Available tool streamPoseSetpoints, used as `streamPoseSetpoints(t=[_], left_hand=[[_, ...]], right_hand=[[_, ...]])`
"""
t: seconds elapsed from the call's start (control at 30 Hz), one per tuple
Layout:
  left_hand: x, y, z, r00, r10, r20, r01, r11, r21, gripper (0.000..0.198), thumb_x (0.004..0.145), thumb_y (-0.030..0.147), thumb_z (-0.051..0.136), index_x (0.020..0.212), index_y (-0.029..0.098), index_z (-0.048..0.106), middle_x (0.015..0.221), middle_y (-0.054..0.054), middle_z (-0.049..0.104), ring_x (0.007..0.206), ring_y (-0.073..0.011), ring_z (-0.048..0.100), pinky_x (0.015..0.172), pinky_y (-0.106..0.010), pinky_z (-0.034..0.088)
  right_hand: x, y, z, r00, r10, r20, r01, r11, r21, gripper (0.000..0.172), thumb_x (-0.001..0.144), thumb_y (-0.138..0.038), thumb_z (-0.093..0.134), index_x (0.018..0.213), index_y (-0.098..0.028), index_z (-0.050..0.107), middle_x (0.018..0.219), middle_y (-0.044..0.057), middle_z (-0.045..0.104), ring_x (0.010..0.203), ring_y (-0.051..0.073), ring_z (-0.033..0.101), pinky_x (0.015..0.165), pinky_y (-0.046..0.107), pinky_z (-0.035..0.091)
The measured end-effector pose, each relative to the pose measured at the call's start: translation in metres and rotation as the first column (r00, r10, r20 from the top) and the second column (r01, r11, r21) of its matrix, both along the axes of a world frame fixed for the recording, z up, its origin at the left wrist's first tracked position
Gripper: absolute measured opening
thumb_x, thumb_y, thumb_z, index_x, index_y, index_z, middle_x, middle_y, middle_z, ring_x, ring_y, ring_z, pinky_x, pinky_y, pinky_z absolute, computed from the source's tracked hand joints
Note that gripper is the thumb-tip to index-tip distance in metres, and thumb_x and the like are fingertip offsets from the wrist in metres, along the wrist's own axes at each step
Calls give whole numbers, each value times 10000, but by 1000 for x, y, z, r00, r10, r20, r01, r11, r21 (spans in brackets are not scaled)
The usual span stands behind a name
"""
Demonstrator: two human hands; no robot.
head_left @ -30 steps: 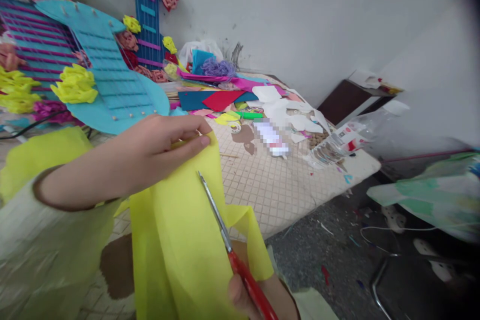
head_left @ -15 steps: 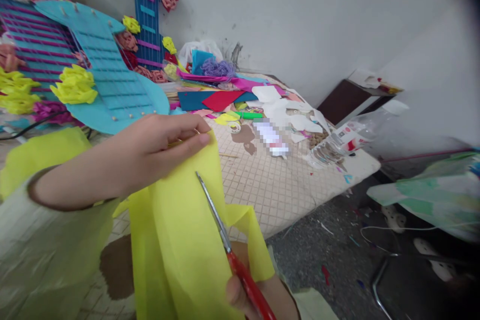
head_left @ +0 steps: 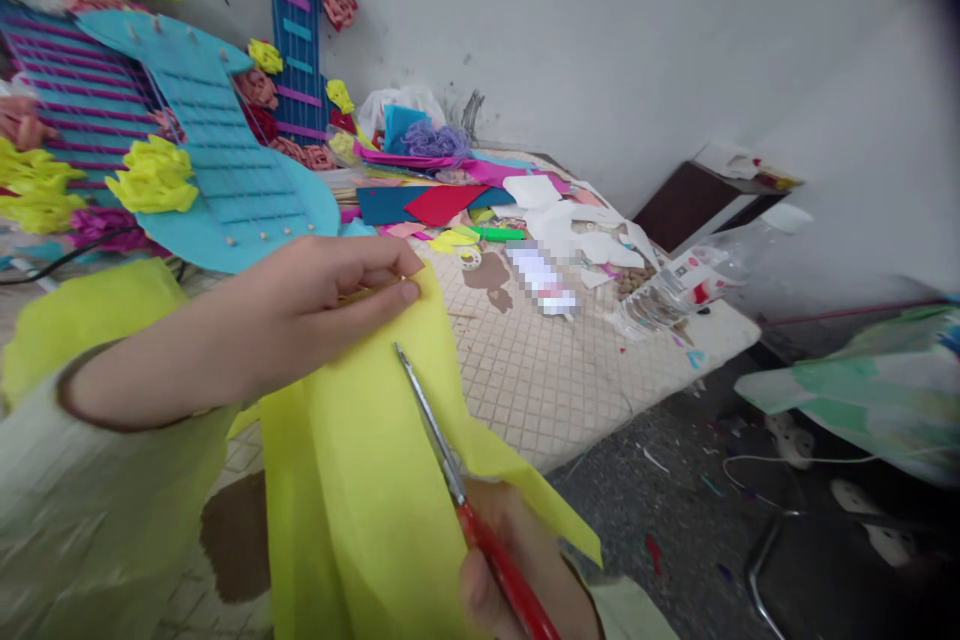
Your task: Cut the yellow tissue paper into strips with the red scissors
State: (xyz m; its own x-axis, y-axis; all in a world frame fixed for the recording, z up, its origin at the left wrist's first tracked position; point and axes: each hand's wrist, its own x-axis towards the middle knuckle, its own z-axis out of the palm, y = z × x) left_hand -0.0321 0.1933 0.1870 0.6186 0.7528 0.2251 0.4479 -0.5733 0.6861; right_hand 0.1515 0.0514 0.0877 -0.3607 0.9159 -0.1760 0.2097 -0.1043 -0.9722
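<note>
A long sheet of thin yellow paper or fabric [head_left: 375,480] hangs in soft folds before me. My left hand [head_left: 322,305] pinches its upper edge between thumb and fingers. Red-handled scissors [head_left: 450,470] are in my right hand [head_left: 517,540], their tip pointing up and left. The blades lie against the yellow sheet, one of them on its near face, and a cut strip of it spreads to the right over my right hand. Most of my right fingers are hidden behind the sheet and handles.
Craft pieces, including a light-blue cutout [head_left: 240,160] with strings, stand at the back left. Coloured and white scraps [head_left: 555,210], a phone-like blurred rectangle [head_left: 540,278] and a plastic bottle [head_left: 705,270] lie on the table [head_left: 555,390]. A metal-framed chair [head_left: 765,560] stands at right.
The yellow strip on the right has swung outward to the right and stretched flatter. My right hand and the scissors have shifted slightly; my left hand keeps its pinch.
</note>
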Motion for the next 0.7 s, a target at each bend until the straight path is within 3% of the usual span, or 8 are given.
streamPoseSetpoints(t=[0.27, 0.47, 0.7], left_hand=[[2, -1, 0, 999, -22, -36, 24, 998, 60, 178, 884, 310, 442, 788, 208, 553, 540, 90, 458, 482, -47, 414, 429, -124, 310], [0, -1, 1, 998, -29, -55, 35, 993, 114, 188, 885, 311, 439, 773, 205, 547, 530, 89, 442, 475, -49, 394, 427, -131, 298], [0, -1, 1, 998, -19, -58, 24, 997, 78, 198, 886, 330, 432, 776, 206, 541, 540, 81, 455, 494, -58, 405, 435, -141, 298]], right_hand=[[-5, 11, 20, 999, 7, -41, -8, 1000, -22, 588, 730, -776, 400, 614, -206, 487, 492, -32, 291, 486, 133, 346, 453, 253, 353], [-5, 11, 21, 998, 3, -68, -5, 1000, -22, 578, 733, -768, 414, 591, -209, 400, 505, -48, 244, 490, 114, 290, 506, 260, 370], [-9, 15, 27, 996, -12, -88, 7, 998, -66, 609, 693, -811, 411, 578, -214, 381, 527, -33, 303, 527, 123, 354, 543, 257, 401]])
